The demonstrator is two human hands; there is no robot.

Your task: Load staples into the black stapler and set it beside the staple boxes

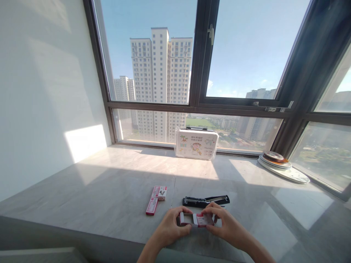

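Your left hand [174, 223] and right hand [227, 220] hold opposite ends of a small open box [202, 220]. Just beyond your fingers [181, 209] lies a black stapler [197, 202]; left of them, pink-and-white boxes [152, 205]; farther beyond, a white case [196, 145].

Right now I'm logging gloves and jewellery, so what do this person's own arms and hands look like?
The left hand and right hand are ungloved, and I can make out no ring, watch or bracelet. The left forearm and right forearm are bare as far as the picture shows, with no sleeve in view. Fingernail details are too small to tell.
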